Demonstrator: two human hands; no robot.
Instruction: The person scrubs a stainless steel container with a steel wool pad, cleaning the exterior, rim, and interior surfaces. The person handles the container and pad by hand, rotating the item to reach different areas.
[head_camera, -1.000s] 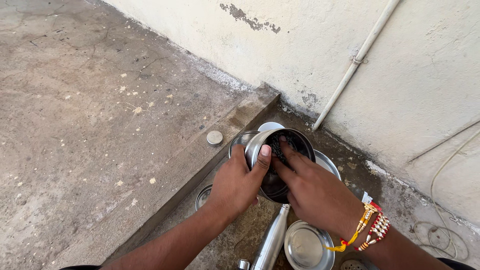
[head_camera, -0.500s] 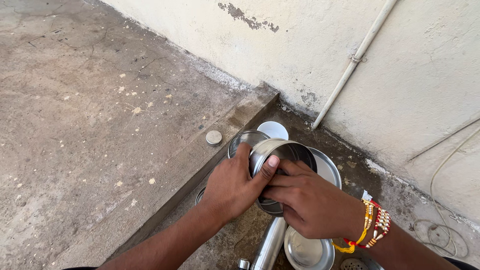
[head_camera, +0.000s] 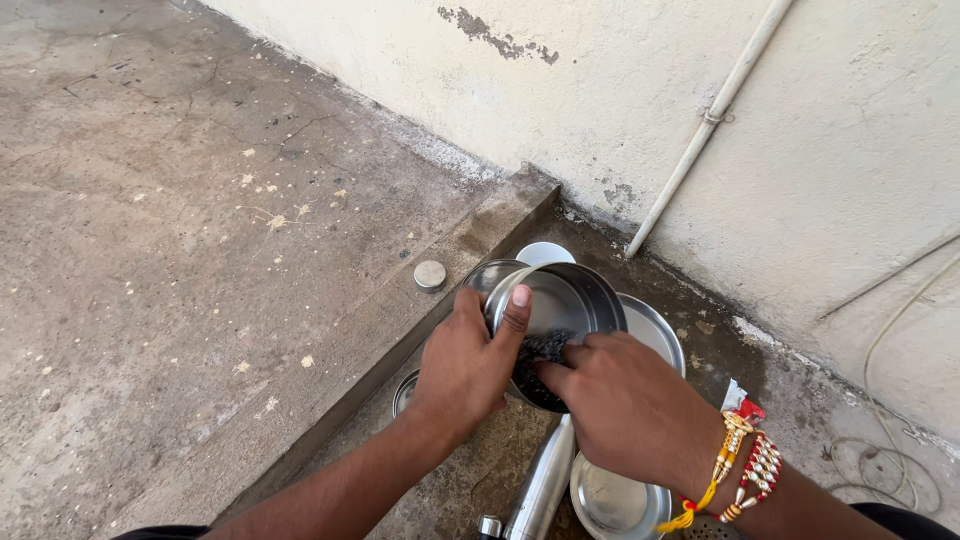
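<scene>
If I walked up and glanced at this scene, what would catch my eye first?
First, the two hands in the middle: the left hand grips the rim of a tilted steel bowl, while the right hand presses a dark scrubber inside it. Next, the bright beaded bracelets on the right wrist. Around them, more steel dishes and a steel bottle lie on the wet ground by a pale wall.

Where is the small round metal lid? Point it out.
In the head view, the small round metal lid lies alone on the raised concrete curb, up and left of the left hand gripping the steel bowl.
</scene>
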